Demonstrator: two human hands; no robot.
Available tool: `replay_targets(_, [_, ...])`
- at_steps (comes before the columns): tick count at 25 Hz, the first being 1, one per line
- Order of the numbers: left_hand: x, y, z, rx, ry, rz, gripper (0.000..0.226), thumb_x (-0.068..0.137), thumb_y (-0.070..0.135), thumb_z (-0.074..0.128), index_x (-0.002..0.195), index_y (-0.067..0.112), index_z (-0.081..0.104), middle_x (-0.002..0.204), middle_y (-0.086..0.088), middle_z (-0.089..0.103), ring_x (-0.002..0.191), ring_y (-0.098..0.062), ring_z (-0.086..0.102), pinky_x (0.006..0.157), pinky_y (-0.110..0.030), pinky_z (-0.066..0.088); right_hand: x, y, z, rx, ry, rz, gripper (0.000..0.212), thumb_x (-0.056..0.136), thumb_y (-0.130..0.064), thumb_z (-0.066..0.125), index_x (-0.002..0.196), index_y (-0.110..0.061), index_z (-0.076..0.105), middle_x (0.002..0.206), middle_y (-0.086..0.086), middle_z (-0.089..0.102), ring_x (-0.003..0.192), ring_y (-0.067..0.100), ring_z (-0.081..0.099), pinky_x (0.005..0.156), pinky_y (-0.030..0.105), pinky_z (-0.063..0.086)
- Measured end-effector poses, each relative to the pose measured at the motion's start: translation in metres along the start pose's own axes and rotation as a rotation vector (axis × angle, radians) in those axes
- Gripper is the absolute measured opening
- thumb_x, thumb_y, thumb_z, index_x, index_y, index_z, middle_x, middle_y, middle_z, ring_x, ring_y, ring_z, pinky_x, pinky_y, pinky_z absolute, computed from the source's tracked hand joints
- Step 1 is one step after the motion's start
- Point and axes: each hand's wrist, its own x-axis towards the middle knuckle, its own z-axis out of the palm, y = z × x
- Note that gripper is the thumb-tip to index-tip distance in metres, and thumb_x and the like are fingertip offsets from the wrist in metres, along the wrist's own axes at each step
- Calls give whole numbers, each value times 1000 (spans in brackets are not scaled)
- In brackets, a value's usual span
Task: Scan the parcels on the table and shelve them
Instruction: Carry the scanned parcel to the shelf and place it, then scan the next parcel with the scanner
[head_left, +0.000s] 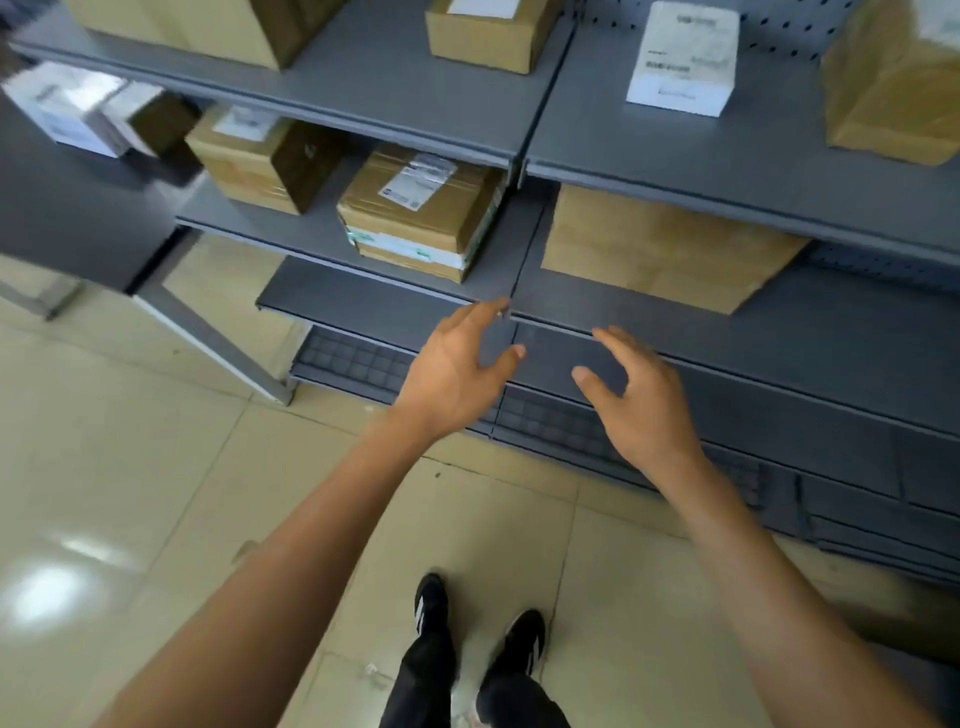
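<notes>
Both empty: left hand (457, 369) and right hand (641, 400) spread, fingers loose, hovering near the grey shelf (779, 332) edge. Parcels already shelved, taped brown parcel (421, 208) far left; table out of view. Best to turn back for another parcel, scanning first.

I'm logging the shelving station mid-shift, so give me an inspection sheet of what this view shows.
Surface: grey metal shelf, several tiers; no table in view.
Job's things: taped brown parcel and large brown box on the middle tier; white parcel on the tier above, with more cartons.
Clutter: nothing seen.
Grippers: left hand and right hand both open, holding nothing, in front of the shelf.
Cables: nothing seen.
Surroundings: beige tiled floor; the person's black shoes below.
</notes>
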Motion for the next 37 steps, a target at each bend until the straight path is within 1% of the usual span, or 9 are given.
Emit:
replay_targets(3, [-45, -17, -29, -25, 24, -130, 56, 100, 46, 57, 152, 29, 42, 152, 2, 48, 135, -21, 48, 108, -31, 39, -10, -43, 19, 139, -82, 15, 51, 97, -42, 63, 144, -25, 54, 151, -4, 50, 141, 12, 42, 114, 30, 34])
replay_targets(6, [-81, -40, -59, 39, 93, -204, 58, 100, 50, 55, 152, 28, 41, 154, 0, 47, 142, -21, 41, 115, -38, 36, -11, -83, 38, 181, -174, 4, 50, 96, -47, 61, 143, -31, 55, 146, -7, 55, 139, 13, 45, 114, 40, 39])
replay_targets(10, [-124, -74, -105, 56, 216, -298, 57, 101, 48, 55, 152, 27, 43, 153, 0, 48, 144, -21, 40, 116, -38, 35, -14, -142, 73, 110, -302, -117, 51, 97, -44, 63, 145, -32, 52, 148, -5, 52, 140, 15, 42, 107, 30, 36])
replay_targets(13, [-152, -96, -139, 58, 291, -327, 55, 101, 46, 55, 151, 26, 44, 152, 0, 50, 141, -22, 43, 115, -43, 39, -17, -187, 99, 51, -366, -224, 53, 97, -39, 64, 147, -28, 50, 152, -5, 49, 143, 17, 37, 113, 35, 33])
replay_targets(17, [-191, -129, -190, 52, 392, -397, 54, 99, 49, 55, 149, 30, 45, 150, 3, 51, 139, -18, 45, 109, -29, 34, -26, -250, 137, 18, -433, -365, 54, 97, -35, 66, 148, -24, 50, 155, -3, 46, 145, 15, 37, 118, 33, 31])
replay_targets(22, [-233, -164, -252, 9, 510, -459, 53, 99, 41, 59, 149, 28, 47, 150, 4, 52, 140, -17, 43, 108, -23, 26, -37, -327, 180, 53, -490, -473, 54, 97, -32, 66, 148, -24, 50, 154, -3, 46, 144, 14, 38, 114, 26, 31])
replay_targets(27, [-279, -194, -299, 10, 593, -501, 51, 99, 36, 62, 148, 25, 50, 148, 4, 54, 135, -15, 46, 104, -19, 26, -57, -392, 221, 9, -544, -620, 54, 98, -28, 66, 149, -21, 50, 153, -3, 48, 145, 15, 37, 120, 38, 33])
replay_targets(29, [-293, -201, -309, 8, 621, -521, 51, 99, 34, 62, 147, 24, 50, 147, 3, 55, 134, -14, 45, 101, -16, 24, -63, -408, 234, -4, -570, -637, 53, 98, -26, 65, 149, -21, 49, 153, -3, 48, 145, 15, 36, 120, 39, 32])
replay_targets(37, [-322, -258, -350, 17, 663, -650, 50, 100, 37, 61, 148, 27, 49, 148, 4, 53, 136, -16, 45, 104, -23, 28, -50, -467, 310, -55, -655, -738, 47, 99, -27, 63, 145, -20, 53, 149, -2, 53, 142, 16, 40, 118, 34, 30])
